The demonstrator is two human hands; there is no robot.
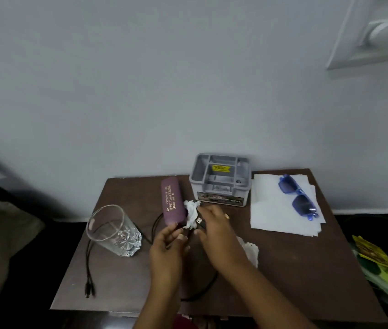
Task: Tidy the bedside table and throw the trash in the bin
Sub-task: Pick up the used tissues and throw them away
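black cable (208,284) loops across the brown table (283,269) and under both hands, so pulling it up carelessly could drag it against the glass (114,230) just beside its far run and tip it, or knock the purple case (172,201). the left hand (166,245) and right hand (214,230) both pinch the cable near its usb plug (199,220). crumpled tissue (191,213), likely trash, lies just beyond the fingertips, touching the case.
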